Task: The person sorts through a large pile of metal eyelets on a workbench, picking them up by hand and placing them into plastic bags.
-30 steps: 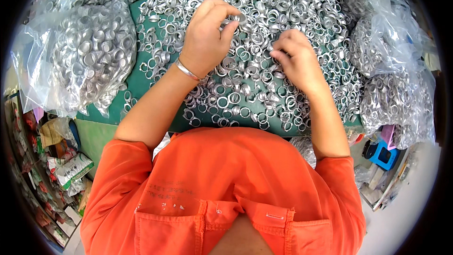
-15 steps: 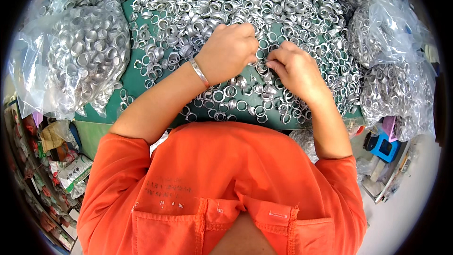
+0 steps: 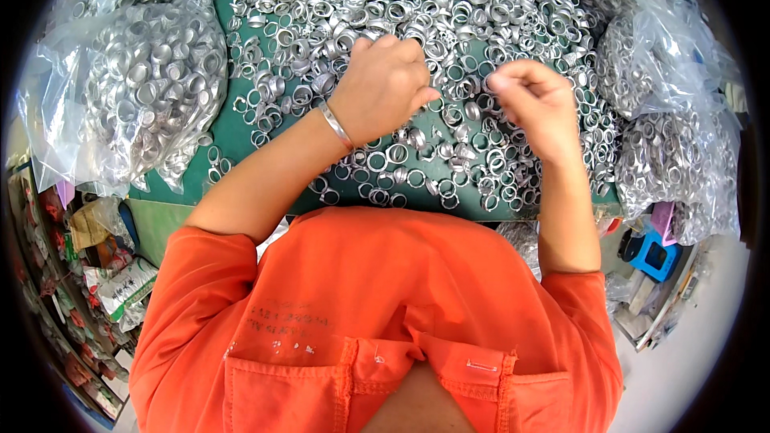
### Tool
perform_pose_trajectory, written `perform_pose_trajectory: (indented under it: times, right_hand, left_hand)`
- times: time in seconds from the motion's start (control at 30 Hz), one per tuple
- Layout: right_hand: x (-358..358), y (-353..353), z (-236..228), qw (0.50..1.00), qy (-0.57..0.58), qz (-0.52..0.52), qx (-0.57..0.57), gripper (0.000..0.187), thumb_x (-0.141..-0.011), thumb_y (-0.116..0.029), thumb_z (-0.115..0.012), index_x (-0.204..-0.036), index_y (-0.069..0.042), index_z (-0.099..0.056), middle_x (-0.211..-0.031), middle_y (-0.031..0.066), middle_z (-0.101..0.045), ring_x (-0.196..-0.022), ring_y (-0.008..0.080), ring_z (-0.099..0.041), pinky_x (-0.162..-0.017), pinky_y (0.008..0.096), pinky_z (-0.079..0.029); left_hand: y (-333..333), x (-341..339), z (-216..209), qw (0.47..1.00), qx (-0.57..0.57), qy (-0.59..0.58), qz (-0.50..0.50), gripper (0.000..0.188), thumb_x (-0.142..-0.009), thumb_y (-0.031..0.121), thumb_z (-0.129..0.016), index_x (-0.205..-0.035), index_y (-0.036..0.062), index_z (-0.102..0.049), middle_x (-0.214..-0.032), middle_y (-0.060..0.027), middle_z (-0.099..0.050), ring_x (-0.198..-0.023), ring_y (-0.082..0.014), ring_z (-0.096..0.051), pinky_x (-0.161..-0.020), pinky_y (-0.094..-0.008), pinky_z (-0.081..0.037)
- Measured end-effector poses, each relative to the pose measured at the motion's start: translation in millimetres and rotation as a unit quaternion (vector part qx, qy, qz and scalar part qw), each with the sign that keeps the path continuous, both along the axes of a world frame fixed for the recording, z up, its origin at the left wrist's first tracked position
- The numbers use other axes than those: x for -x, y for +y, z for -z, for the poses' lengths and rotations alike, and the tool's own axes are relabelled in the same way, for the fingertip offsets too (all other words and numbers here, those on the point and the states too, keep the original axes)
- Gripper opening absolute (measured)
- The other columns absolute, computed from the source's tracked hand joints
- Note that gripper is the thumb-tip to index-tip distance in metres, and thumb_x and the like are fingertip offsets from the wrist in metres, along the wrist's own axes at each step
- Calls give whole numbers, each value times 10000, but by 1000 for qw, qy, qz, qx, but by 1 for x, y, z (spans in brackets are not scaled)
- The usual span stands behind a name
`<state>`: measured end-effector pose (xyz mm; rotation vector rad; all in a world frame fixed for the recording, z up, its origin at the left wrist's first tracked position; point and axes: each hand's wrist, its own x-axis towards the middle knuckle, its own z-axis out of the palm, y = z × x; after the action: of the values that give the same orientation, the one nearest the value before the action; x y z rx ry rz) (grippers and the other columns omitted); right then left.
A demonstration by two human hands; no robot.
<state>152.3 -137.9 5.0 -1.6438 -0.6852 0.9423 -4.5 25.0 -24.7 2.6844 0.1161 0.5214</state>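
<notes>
Silver-coloured metal rings (image 3: 399, 153) lie scattered over a green table top (image 3: 277, 180), heaped thickly at the far side and thinner near me. My left hand (image 3: 381, 84) is closed above the middle of them, back up, its fingers curled under and its thumb pointing right. Whatever it holds is hidden beneath it. To its right, apart from it, my right hand (image 3: 539, 104) is slightly blurred over the rings. Its thumb and forefinger come together in a pinch, the other fingers folded. I cannot make out what is between those fingertips.
Clear plastic bags full of similar metal parts stand at the left (image 3: 148, 84) and right (image 3: 670, 160) table edges. A blue device (image 3: 654, 256) sits below the right side. Shelves with cluttered goods (image 3: 68, 305) are at the lower left.
My right hand has moved right, away from my left hand. My left hand stays nearly in place, its thumb now sticking out more to the right.
</notes>
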Motion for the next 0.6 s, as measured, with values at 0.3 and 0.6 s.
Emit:
perform_pose_trajectory:
  times: [0.3, 0.6]
  right_hand:
    - [15, 38, 19, 870, -488, -66, 22, 124, -782, -136, -639, -903, -114, -657, -801, 88, -613, -727, 296, -610, -650, 390, -507]
    - [30, 17, 2, 863, -445, -205, 119, 166, -741, -180, -678, -850, -71, -617, -806, 97, -624, -758, 286, -625, -647, 391, -506]
  left_hand:
    - [33, 6, -17, 967, 179, -133, -128, 133, -767, 120, -685, -850, 39, -620, -847, -79, -579, -767, -213, -546, -677, -287, -454]
    - [7, 33, -4, 996, 30, 73, 37, 189, -726, 177, -695, -878, 98, -616, -1010, -33, -551, -953, -266, -514, -817, -385, -399]
